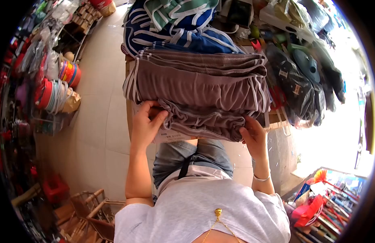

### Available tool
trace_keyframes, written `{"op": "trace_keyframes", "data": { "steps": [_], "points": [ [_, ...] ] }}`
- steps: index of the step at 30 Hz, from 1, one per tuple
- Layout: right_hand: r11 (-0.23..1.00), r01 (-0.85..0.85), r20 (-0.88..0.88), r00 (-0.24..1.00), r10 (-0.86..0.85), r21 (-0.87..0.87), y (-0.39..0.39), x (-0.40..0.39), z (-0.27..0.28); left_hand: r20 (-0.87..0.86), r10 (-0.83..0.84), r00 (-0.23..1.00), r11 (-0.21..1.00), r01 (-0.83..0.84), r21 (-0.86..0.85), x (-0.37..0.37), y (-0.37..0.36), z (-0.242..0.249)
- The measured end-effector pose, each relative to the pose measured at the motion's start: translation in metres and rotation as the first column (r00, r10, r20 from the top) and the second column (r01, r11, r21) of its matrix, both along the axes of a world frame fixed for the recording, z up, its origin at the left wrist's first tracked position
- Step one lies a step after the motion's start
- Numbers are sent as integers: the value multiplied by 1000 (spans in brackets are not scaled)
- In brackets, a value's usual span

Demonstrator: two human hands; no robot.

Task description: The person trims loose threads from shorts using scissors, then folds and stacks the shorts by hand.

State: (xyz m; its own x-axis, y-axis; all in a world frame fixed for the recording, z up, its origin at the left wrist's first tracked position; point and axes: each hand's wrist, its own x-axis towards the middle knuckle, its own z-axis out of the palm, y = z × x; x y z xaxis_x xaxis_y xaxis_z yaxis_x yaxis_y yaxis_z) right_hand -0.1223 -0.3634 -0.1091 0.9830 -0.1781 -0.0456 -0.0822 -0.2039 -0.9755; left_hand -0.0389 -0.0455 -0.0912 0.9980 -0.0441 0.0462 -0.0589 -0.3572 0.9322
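Observation:
A grey-brown pair of shorts point(203, 118) lies nearest my body, its elastic waistband gathered into ruffles. My left hand point(149, 121) pinches the left end of this waistband between thumb and fingers. At the right end, my right hand point(254, 136) grips the same waistband, thumb toward me. Just beyond it rests a stack of folded grey-brown garments point(199, 87) with white side stripes. Under the gathered waistband, part of a printed paper sheet point(171, 136) shows at the table's front edge.
Blue garments with white trim point(187, 38) and a green one point(175, 10) are piled behind the stack. Dark plastic-wrapped packages point(295, 79) sit to the right. Shelves with red containers point(43, 95) line the left; a wooden chair point(96, 206) and a box of assorted goods point(325, 202) stand lower down.

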Motion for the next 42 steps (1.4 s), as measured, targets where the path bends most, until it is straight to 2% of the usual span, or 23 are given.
{"op": "trace_keyframes", "data": {
  "steps": [1, 3, 4, 9, 10, 11, 12, 13, 15, 16, 18, 20, 22, 26, 29, 31, 32, 34, 35, 37, 39, 41, 42],
  "points": [
    [1000, 23, 2, 1000, -23, -6, 4, 2, -1, -1, 7, 1000, 1000, -7, 6, -1, -1, -2],
    [993, 38, -47, 998, -33, 111, 10, 4, -2, -5, -11, 1000, 1000, 11, 0, -2, -4, -5],
    [989, 46, -104, 994, -31, 142, 12, 6, 1, 24, -12, 1000, 998, 13, -56, -3, -5, -7],
    [993, 42, -232, 973, -15, 113, 11, 3, 9, 46, 0, 999, 969, 11, -246, -11, -7, -8],
    [992, 35, -48, 998, -41, -121, 10, 2, 10, 138, 81, 987, 992, -67, -103, -12, -2, -5],
    [937, 66, 137, 990, -19, -343, 9, 2, 10, 240, 147, 960, 986, -160, 36, -14, 3, -2],
    [920, 159, 274, 960, -60, -358, 5, 2, 7, 294, 178, 939, 975, -209, 79, -16, 13, 1],
    [954, 214, 362, 924, -128, -209, 0, 0, 6, 292, 181, 939, 974, -212, 79, -19, 21, 5],
    [845, 346, 437, 887, -152, -407, -4, -12, 12, 406, 237, 883, 917, -341, 206, -26, 30, 9],
    [847, 347, 435, 887, -156, -404, 0, -18, 15, 459, 191, 868, 903, -339, 264, -32, 32, 9],
    [801, 322, 388, 913, -122, -505, 9, -27, 19, 476, 164, 864, 912, -317, 262, -40, 33, 5],
    [812, 276, 365, 927, -84, -515, 19, -31, 15, 489, 140, 861, 920, -296, 259, -51, 37, -3],
    [810, 153, 288, 957, 20, -566, 19, -42, 7, 387, 59, 920, 937, -185, 296, -63, 47, -14],
    [849, 69, 276, 957, 92, -524, 30, -60, -9, 360, 57, 931, 935, -176, 308, -79, 61, -30],
    [784, 21, 250, 953, 173, -620, 20, -59, -15, 356, 52, 933, 917, -186, 354, -80, 65, -27],
    [807, -128, 172, 946, 273, -577, 11, -55, -9, 206, 7, 979, 915, -89, 393, -79, 67, -11],
    [855, -87, 173, 964, 201, -512, 4, -53, -4, 220, -6, 976, 915, -83, 396, -76, 72, -3],
    [888, 58, 331, 937, 109, -457, -13, -35, 9, 104, -130, 986, 923, 82, 377, -66, 89, 14],
    [908, 116, 401, 914, 61, -402, -22, -24, 15, 113, -144, 983, 921, 91, 379, -55, 92, 20],
    [851, 163, 443, 892, 89, -499, -30, 6, 46, 279, -111, 954, 916, -11, 401, -22, 87, 31],
    [841, 214, 471, 880, 54, -496, -27, 38, 68, 379, -94, 921, 937, -48, 347, 17, 68, 42],
    [842, 284, 574, 818, 38, -459, -26, 73, 73, 529, -103, 842, 951, -72, 300, 53, 41, 55],
    [843, 285, 582, 812, 40, -456, -28, 85, 72, 537, -101, 838, 951, -77, 300, 68, 34, 55]
  ]
}}
